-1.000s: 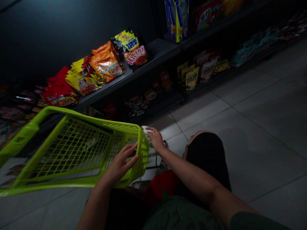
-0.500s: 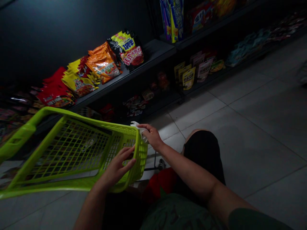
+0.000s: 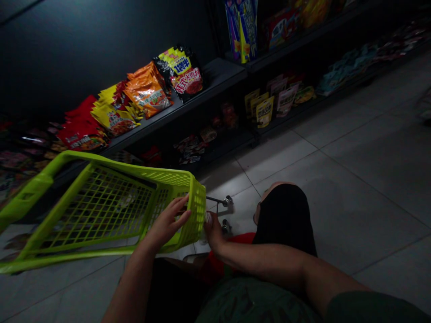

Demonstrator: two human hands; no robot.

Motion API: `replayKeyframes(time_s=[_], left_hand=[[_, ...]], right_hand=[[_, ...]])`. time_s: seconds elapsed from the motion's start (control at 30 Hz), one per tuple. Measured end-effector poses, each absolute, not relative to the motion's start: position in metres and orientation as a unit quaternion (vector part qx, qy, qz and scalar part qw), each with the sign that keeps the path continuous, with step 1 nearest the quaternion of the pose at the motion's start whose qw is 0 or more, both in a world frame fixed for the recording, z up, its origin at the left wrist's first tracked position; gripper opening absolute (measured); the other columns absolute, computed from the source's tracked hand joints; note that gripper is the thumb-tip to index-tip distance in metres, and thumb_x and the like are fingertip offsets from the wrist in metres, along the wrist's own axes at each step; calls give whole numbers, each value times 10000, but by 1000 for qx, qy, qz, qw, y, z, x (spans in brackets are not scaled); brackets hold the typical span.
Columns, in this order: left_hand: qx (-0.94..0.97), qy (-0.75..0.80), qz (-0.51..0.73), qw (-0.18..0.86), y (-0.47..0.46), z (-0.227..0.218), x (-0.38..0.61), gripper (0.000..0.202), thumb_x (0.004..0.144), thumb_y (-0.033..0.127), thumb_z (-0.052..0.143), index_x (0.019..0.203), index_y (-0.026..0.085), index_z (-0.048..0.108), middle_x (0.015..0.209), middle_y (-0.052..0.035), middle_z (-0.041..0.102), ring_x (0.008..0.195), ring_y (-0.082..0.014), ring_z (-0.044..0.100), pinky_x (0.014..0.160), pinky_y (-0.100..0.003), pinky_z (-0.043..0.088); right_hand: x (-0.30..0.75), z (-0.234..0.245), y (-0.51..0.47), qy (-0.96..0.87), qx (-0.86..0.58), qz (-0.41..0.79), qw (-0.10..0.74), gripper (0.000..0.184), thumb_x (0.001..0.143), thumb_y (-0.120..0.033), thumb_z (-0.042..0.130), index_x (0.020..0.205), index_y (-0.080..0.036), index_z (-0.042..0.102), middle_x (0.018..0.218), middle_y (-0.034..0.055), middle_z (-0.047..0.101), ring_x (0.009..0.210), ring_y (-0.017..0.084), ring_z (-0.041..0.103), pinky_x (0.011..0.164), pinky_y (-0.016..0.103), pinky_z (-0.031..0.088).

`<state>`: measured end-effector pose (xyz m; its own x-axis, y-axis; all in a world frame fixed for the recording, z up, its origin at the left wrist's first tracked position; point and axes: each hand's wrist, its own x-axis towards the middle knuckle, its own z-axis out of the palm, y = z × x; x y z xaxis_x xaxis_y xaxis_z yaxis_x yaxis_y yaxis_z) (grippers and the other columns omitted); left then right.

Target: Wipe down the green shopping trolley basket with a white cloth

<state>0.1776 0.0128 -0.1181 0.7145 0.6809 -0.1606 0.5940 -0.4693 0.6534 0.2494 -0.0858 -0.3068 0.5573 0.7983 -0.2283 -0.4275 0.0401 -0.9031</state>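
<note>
Your left hand (image 3: 167, 225) rests at the rim of the green cart (image 3: 198, 202), its grip loose, fingers apart. Your right hand (image 3: 214, 232), grip clamped on a white cloth (image 3: 208, 218), is at the cart's outer end. Beyond, orange packets (image 3: 148, 93) stand on a dark shelf (image 3: 224, 72).

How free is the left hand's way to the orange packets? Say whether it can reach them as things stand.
Probably not: the left hand is at the near end of the green cart, whose shelf-side wall lies between, and the orange packets look far off.
</note>
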Motion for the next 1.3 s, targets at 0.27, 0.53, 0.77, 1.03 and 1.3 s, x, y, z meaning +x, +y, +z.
replayKeyframes(time_s=[0.27,0.53,0.77,1.03,1.3], left_hand=[[885,319,47,335,2,-108,189,540,961,406,523,1478,257,481,1392,-100,553,1235,-220,583,1060,-366,492],[917,296,42,263,-12,-101,230,558,942,344,536,1487,260,449,1401,-100,563,1216,-243,598,1064,-378,479],[918,308,45,248,-20,-98,270,555,942,353,526,1467,184,459,1399,-139,568,1185,-274,623,1041,-404,500],[924,265,50,270,-32,-95,273,575,905,358,574,1448,186,492,1352,-113,611,1173,-260,634,1037,-369,507],[928,248,22,278,-47,-93,231,619,892,371,596,1482,251,452,1406,-78,575,1214,-242,609,1048,-348,492]], right_hand=[[329,-242,-18,-101,-497,417,754,411,824,-414,522,1183,-228,592,1110,44,702,942,192,651,803,308,523],[379,-203,-6,-158,-521,384,746,362,772,-363,499,1076,-211,622,863,1,678,702,162,594,649,268,479],[412,-203,-4,-140,-532,355,756,355,723,-387,540,1028,-215,601,782,-17,650,647,158,573,620,276,469],[429,-192,-27,-143,-537,364,747,317,706,-394,570,965,-214,607,737,-23,657,596,154,571,588,274,463],[421,-171,-34,-183,-510,463,701,317,668,-349,609,949,-204,632,644,-33,662,537,146,578,519,240,450]])
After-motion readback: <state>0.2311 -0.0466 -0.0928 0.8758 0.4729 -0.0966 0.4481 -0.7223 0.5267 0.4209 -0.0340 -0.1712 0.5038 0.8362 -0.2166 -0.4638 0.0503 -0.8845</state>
